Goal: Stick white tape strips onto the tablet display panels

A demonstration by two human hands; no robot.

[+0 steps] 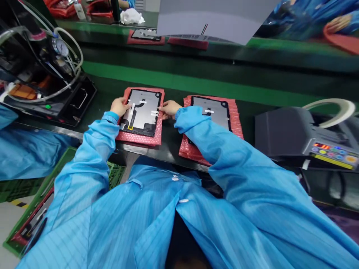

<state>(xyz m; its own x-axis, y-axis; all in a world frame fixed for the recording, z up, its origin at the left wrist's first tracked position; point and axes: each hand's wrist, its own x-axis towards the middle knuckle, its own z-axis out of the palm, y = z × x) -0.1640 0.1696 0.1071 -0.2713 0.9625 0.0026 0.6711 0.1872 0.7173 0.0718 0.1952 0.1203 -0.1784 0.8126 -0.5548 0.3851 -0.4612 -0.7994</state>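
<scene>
A tablet screen panel, its grey back up with white tape strips and a yellow-edged connector, lies on a red bubble-wrap bag on the bench. My left hand grips the panel's left edge, its thumb over the top surface. At the opposite edge, my right hand pinches the panel's side close to some white tabs; its fingertips are partly hidden. Under my right forearm, a second panel rests on a stack of red bubble-wrap bags, partly covered by my sleeve.
A machine with a pressure gauge and hoses stands at left. On the right sits a grey tape dispenser-like device with a lit display. Across the conveyor are another panel and co-workers' sleeves. A green crate stands lower left.
</scene>
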